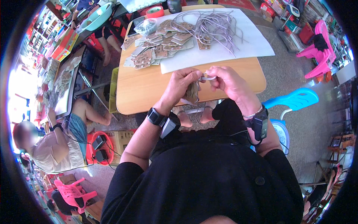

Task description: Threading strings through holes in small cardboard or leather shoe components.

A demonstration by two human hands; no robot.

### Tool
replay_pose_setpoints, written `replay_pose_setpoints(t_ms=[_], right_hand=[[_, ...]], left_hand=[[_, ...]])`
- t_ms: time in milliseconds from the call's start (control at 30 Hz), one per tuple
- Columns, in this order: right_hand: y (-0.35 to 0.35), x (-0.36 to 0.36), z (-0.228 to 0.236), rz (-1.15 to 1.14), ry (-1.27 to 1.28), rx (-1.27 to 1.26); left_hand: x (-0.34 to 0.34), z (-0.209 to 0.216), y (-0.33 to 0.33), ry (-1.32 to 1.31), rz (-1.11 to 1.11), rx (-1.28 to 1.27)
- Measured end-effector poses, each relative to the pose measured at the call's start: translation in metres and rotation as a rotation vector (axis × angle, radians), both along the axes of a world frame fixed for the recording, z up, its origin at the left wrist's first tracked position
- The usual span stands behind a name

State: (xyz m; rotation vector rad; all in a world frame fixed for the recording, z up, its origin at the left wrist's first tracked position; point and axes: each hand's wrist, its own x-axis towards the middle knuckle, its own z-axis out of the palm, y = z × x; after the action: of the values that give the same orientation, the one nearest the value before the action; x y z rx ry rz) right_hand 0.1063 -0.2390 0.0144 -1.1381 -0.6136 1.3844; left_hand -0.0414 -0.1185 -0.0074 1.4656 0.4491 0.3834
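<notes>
Just past the table's near edge, my left hand (180, 86) pinches a grey cord, and a brown card (191, 93) hangs under its fingers. My right hand (230, 83) grips the same grey cord (209, 78), which makes a small loop between both hands. Part of the cord trails down below the card. How the cord passes through the card is hidden by my fingers. Farther off lies a pile of brown cards (164, 43) with holes in them. To its right, a tangle of loose grey cords (216, 28) spreads over a white sheet (250, 41).
The wooden table (138, 93) also carries a clear bag (145, 27), a roll of red tape (155, 12) and a dark jar (174, 6). A blue chair (294, 100) stands at my right. On the left a person (56, 145) sits at another table, near a red stool (100, 147).
</notes>
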Motion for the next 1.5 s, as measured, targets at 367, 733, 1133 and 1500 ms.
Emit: replay_pose_setpoints(t_ms=[367, 733, 1133, 1500], right_hand=[[0.008, 0.006, -0.001, -0.155, -1.043, 0.056], [0.002, 0.022, 0.025, 0.011, 0.028, 0.074], [0.005, -0.007, -0.007, -0.188, -0.678, 0.038], [0.055, 0.006, 0.006, -0.426, 0.356, 0.382]], left_hand=[[0.002, -0.001, -0.006, 0.060, -0.080, -0.220], [-0.005, 0.003, -0.004, 0.095, -0.164, -0.282], [-0.003, -0.002, -0.005, -0.035, -0.016, -0.298], [0.008, 0.006, -0.032, 0.010, -0.180, -0.464]])
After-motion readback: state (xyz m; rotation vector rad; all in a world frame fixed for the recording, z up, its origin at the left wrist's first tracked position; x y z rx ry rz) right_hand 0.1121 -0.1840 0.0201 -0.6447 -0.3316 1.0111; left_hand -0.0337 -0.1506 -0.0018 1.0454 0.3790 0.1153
